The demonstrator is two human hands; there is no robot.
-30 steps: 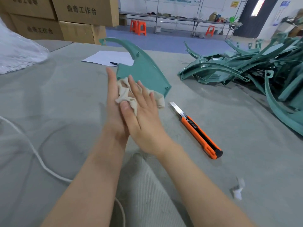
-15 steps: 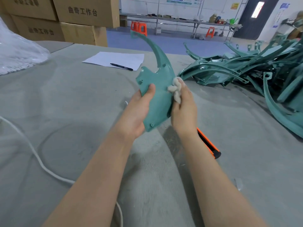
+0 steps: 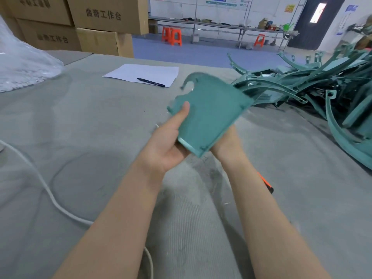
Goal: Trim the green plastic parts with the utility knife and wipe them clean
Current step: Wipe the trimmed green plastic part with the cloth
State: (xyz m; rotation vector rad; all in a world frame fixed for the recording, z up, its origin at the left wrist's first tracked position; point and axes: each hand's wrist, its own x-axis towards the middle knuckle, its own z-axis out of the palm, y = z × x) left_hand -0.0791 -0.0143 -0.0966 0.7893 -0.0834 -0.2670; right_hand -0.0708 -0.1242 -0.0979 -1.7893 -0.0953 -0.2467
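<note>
The left hand (image 3: 165, 146) is bare, palm and thumb in plain sight; of the right hand (image 3: 227, 143) only the bare heel and wrist are visible. Both forearms (image 3: 112, 218) are uncovered all the way to the lower edge of the view.

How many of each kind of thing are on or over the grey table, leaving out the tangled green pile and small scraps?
Green part, held by the left hand: 1
Sheet of paper: 1
Pen: 1
Utility knife, mostly hidden: 1
White cable: 1
Plastic bag: 1
Total: 6
</note>
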